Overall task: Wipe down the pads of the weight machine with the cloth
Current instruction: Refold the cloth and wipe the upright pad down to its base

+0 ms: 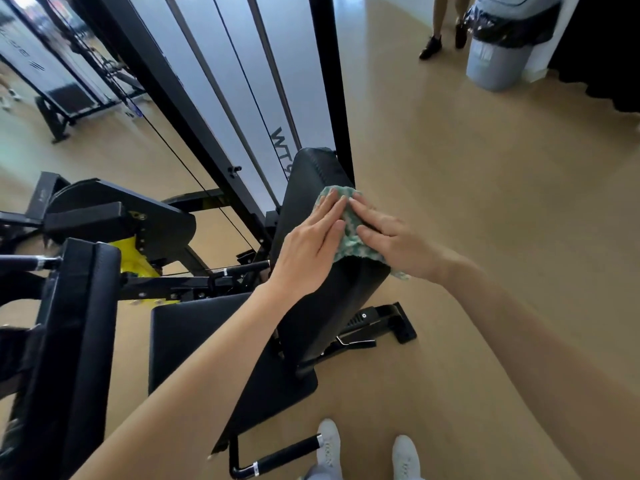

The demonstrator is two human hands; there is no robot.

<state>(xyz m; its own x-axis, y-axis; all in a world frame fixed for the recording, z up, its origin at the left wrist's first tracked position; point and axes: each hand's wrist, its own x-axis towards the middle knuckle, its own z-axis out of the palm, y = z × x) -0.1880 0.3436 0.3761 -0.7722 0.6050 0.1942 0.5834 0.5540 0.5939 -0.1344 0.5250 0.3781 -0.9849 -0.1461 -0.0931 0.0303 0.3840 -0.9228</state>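
Two flat hands press one cloth (349, 225) against the upright back pad (322, 282) of the weight machine. Left hand (308, 244): palm down, fingers extended, grip open, covering the cloth's left half. Right hand (391, 240): likewise open and flat on its right half, touching the cloth at equal reach. The cloth lies directly beneath both grips, draped over the pad's upper edge. The pad's long axis runs from the far top down toward the seat pad (194, 337) below; unwiped surface appears to lie chiefly downward along that axis.
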